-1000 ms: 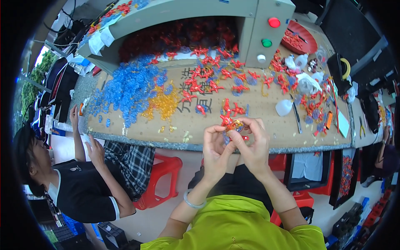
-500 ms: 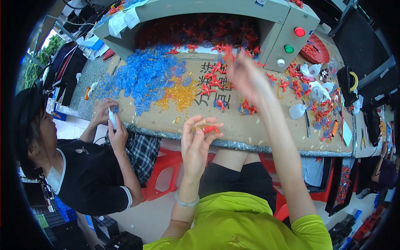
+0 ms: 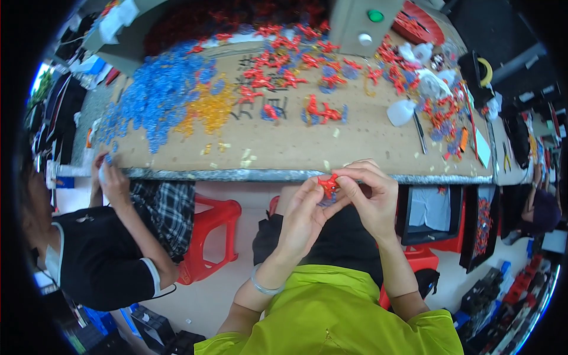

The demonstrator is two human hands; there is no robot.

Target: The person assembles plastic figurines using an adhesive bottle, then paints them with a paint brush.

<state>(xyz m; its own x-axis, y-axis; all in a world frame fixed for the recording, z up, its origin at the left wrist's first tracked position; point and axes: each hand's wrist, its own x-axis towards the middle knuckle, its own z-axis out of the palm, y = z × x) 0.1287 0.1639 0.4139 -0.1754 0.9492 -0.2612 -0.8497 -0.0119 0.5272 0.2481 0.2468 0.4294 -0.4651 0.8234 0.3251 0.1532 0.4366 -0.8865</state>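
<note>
My two hands meet just in front of the table's near edge, over my lap. Between their fingertips is a small red plastic figure (image 3: 329, 184) with a clear bluish piece (image 3: 327, 200) at its lower side. My left hand (image 3: 300, 220) pinches the figure from the left. From the other side, my right hand (image 3: 375, 198) grips it with thumb and forefinger, its other fingers curled behind. Beyond my hands, more red figures (image 3: 322, 110) with clear blue and yellow parts lie on the cardboard-covered table (image 3: 284, 151).
Blue clear pieces (image 3: 151, 94) and yellow ones (image 3: 207, 106) are heaped left. A grey machine housing (image 3: 358, 32) stands behind. At right are a white bottle (image 3: 401, 112), a pen-like tool (image 3: 420, 133) and a red tray (image 3: 427, 26). A co-worker (image 3: 100, 248) sits at left.
My right hand has come back from the far pile to my left hand, and both now hold the red figure. My view has shifted, so the table appears higher and further left.
</note>
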